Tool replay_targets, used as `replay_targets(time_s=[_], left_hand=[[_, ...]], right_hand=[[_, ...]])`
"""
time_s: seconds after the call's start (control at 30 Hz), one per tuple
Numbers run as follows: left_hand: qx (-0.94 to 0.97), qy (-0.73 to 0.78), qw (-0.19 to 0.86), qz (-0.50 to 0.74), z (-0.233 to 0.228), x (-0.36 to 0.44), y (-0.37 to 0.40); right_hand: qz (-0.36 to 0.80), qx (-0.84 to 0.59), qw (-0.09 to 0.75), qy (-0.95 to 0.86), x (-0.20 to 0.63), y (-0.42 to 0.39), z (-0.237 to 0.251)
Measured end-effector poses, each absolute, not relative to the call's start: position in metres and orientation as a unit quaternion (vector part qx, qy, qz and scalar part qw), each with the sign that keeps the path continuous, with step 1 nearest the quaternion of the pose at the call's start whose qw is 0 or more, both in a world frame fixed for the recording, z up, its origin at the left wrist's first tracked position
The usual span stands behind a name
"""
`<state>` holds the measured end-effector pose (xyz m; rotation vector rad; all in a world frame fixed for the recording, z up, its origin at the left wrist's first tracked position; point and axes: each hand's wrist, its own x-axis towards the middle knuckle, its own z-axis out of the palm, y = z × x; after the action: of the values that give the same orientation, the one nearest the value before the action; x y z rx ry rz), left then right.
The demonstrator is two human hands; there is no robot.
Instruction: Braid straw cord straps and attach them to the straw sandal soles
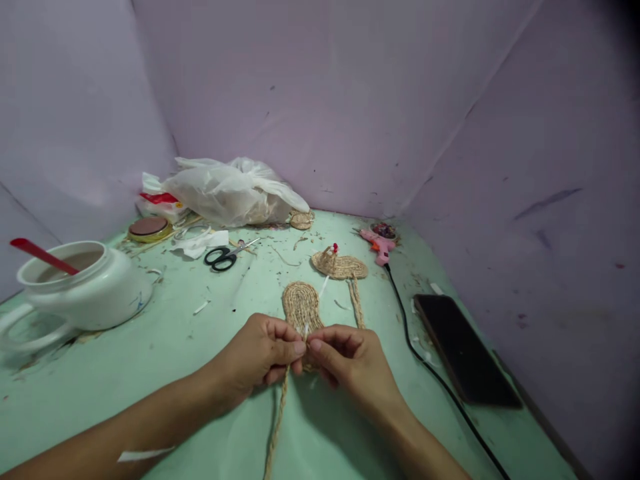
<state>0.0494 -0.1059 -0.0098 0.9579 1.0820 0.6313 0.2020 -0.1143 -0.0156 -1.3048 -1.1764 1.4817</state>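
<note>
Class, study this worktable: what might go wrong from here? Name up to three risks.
1. The left hand and right hand pinch close together at the woven piece; the braided cord trailing below could be tugged out of line.
2. The pink glue gun's black cable runs beside the right forearm, which might snag it.
3. The white pot holds liquid and could spill if knocked.

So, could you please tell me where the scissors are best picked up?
Probably by the black handle loops, coming from the near left: the scissors lie on the table with loops toward that side, while the blades point right and away.
</note>
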Motion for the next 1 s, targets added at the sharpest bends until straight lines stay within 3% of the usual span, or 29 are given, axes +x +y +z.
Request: replay_targets(time_s=[0.73,0.9,1.0], left_hand=[[0.676,0.513,0.469,0.246,-0.007,0.048,-0.113],[0.735,0.515,0.317,0.305,-0.007,0.047,-0.117],[0.767,0.475,0.279,0.329,-0.007,0.047,-0.118]], right_hand=[[0.489,-0.560,0.378,-0.552,0.198,-0.118,-0.019],[0.484,-0.556,0.384,-0.556,0.198,-0.119,-0.021],[0.485,-0.550,0.387,-0.559,0.198,-0.119,-0.021]])
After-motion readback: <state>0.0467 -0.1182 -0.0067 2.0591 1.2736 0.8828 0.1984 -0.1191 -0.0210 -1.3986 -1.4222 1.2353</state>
